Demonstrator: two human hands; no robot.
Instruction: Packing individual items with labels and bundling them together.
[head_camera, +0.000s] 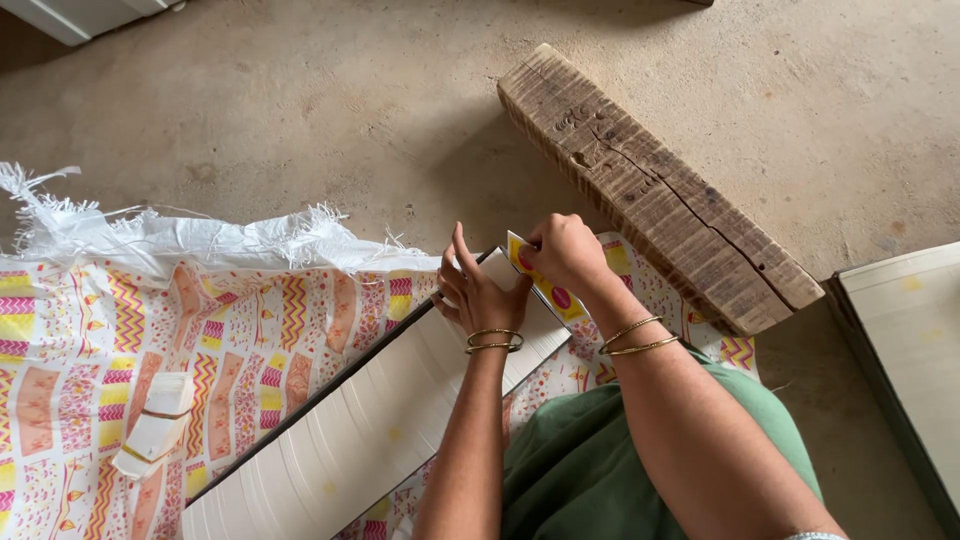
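Note:
My left hand (478, 291) rests at the far end of a long row of stacked white flat cards (360, 430), fingers spread on the stack's top. My right hand (565, 250) pinches a small yellow label with a red spot (548, 287), holding it against the end of the row. Both wrists wear thin gold bangles. The row lies slantwise on a patterned woven sheet (240, 340) spread over the floor.
A weathered wooden beam (655, 190) lies slantwise just beyond my hands. A small banded bundle of white cards (155, 425) sits on the sheet at left. Another white stack (905, 350) lies at the right edge. Bare concrete floor (300, 100) beyond. Green cloth covers my lap.

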